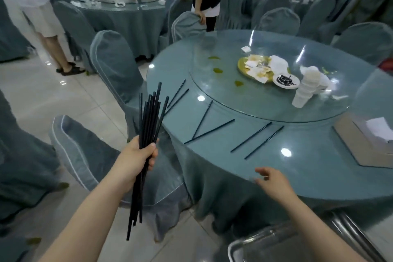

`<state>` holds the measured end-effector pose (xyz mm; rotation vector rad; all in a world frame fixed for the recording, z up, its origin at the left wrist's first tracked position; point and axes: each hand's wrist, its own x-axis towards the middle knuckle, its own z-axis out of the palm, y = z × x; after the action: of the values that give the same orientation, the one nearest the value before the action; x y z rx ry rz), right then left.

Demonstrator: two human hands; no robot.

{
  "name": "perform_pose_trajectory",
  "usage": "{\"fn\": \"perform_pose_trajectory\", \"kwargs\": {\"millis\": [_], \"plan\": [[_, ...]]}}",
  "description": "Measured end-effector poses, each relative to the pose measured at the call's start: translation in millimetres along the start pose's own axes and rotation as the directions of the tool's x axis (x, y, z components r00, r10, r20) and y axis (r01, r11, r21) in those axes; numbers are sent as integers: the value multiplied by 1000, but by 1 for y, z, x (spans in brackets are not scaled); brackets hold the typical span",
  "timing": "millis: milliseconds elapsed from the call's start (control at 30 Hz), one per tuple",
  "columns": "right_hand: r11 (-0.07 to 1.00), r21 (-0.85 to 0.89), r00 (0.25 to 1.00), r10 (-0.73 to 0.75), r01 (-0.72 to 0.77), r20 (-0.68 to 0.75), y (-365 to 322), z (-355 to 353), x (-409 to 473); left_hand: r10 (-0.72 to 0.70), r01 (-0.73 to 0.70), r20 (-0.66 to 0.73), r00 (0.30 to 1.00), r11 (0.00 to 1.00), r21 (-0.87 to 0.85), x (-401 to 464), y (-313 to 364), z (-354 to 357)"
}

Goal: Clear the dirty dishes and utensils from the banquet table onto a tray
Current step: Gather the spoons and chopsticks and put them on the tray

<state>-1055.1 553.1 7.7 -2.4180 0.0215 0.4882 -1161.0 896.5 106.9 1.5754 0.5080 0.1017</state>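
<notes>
Left hand [136, 155] grips a bundle of chopsticks [148, 125] beside the tabletop [297, 168]; loose chopsticks [209, 132] lie near its edge – right hand [274, 181] spread, empty, over the rim. Risk – uneven bundle slipping from the one-handed grip while reaching

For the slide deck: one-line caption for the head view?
Left hand grips a bundle of black chopsticks; open right hand reaches toward loose chopsticks on the table.

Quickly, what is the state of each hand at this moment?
Left hand: grips a bundle of long black chopsticks.
Right hand: open, holds nothing, fingers relaxed over the edge of the round glass-topped table.
</notes>
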Motion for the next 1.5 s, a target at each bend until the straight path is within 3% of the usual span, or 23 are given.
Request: {"fn": "perform_pose_trajectory", "kwargs": {"millis": [367, 567, 700, 967, 1200, 1333, 1500], "plan": [[970, -139, 975, 184, -201, -120, -40, -13, 134, -27, 29, -19, 999, 995, 100, 220, 13, 12], [905, -128, 903, 374, -405, -211, -47, -6, 188, -112, 99, 47, 993, 971, 217, 324, 6, 17], [844, -219, 867, 445, -490, -224, -44, 5, 206, -168, 151, 37, 985, 948, 281, 371, -11, 19], [903, -304, 947, 251, -304, -202, -77, 37, 231, -220, 191, 9, 976, 869, 456, 449, -25, 29], [954, -266, 988, 116, -138, -98, -108, 61, 246, -114, 85, -8, 993, 695, 714, 482, -29, 34], [958, -267, 994, 90, -103, -61, -120, 68, 252, -94, 61, -4, 996, 606, 793, 493, -39, 35], [965, -247, 996, 78, -87, -49, -134, 72, 257, -68, 49, -12, 998, 569, 821, 495, -46, 51]]}}
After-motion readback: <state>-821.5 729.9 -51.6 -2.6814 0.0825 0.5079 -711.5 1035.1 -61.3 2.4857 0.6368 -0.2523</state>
